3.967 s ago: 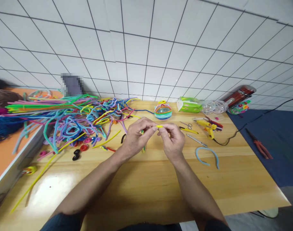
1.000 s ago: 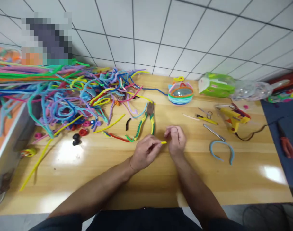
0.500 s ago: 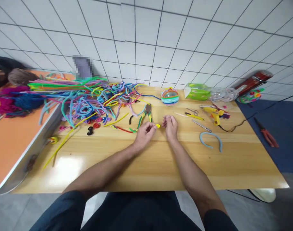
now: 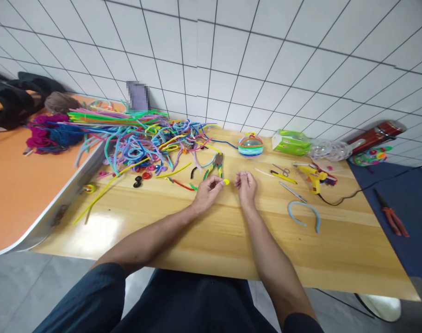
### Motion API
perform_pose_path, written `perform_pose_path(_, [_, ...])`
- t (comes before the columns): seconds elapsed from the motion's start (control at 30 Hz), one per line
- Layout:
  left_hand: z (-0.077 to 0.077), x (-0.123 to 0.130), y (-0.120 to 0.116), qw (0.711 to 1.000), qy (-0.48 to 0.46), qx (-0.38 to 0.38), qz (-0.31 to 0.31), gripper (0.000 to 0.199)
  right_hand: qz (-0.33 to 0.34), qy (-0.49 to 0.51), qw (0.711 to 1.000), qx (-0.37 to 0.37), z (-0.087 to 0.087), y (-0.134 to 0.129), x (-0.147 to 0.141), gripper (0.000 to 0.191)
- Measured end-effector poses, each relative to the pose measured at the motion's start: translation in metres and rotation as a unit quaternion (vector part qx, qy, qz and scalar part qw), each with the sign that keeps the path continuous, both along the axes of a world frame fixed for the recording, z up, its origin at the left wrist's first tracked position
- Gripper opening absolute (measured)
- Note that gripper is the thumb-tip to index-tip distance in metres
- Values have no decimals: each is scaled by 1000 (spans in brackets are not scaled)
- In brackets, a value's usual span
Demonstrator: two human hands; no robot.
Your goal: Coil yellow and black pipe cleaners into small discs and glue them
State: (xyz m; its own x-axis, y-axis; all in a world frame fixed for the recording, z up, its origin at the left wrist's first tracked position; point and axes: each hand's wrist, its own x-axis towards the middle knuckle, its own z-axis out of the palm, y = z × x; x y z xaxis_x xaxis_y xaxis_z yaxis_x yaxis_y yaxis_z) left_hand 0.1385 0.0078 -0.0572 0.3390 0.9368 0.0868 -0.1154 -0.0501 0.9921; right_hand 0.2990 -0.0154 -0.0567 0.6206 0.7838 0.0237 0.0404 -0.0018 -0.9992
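Note:
Pinched between the thumb and fingertips of my left hand is a small yellow piece, its detail too small to make out. My right hand is just to the right, a short gap away, with its fingers curled in; anything between them is hidden. Green-and-yellow pliers lie just behind my left hand. A red pipe cleaner lies to its left. Behind my right hand stands a clear ball wrapped in coloured bands.
Tangled pipe cleaners cover the back left. At the right are scissors, a yellow cutter, a tweezer-like tool, a yellow glue gun with its cord and a bent blue pipe cleaner. A green box stands behind.
The camera view has turned and tilted slightly, shifting the table in the picture. Both hands keep nearly the same pose, the yellow piece still in my left fingertips.

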Motion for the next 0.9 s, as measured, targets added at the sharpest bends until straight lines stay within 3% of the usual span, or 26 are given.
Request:
perform_pose_path(0.2, [7, 3, 2, 1000, -17, -15, -5, 42, 6, -4, 1000, 0, 9, -5, -2, 52])
perform_pose_path(0.4, [32, 16, 25, 996, -68, -50, -4, 40, 4, -13, 996, 83, 47, -11, -11, 36])
perform_pose_path(0.5, [33, 21, 34, 996, -62, -61, -20, 42, 4, -23, 996, 85, 58, -7, -12, 34])
perform_pose_path(0.6, [23, 21, 37, 997, -52, -52, -18, 46, 13, -28, 997, 69, 49, -2, -12, 35])
perform_pose_path(0.77, [3, 16, 36, 998, -34, -30, -38, 38, 45, -66, 996, 34, 11, -9, -10, 40])
perform_pose_path(0.9, [1, 17, 37, 998, -39, -43, -19, 32, 94, -120, 988, 21, 1, -18, -7, 45])
